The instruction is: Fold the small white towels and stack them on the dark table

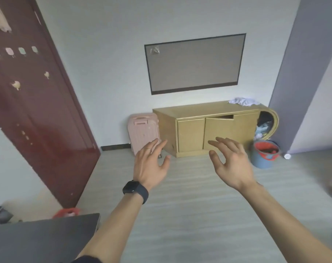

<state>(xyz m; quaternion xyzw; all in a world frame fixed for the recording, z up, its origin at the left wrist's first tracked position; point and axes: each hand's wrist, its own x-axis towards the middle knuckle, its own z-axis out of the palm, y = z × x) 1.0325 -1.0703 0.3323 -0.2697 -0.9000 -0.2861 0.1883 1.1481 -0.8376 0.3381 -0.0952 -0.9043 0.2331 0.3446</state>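
left hand [150,166] held out over the floor, fingers [152,147] spread wide, nothing held | right hand [231,166] raised alongside, fingers relaxed and parted, nothing held | crumpled white towels [244,101] seen on the tan cabinet [209,128], right end, well apart from both hands | dark bench [43,238] seen at lower left

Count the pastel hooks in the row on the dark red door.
4: two pink hooks leftmost, two green hooks beside them, on the door. Others may be cut off left.
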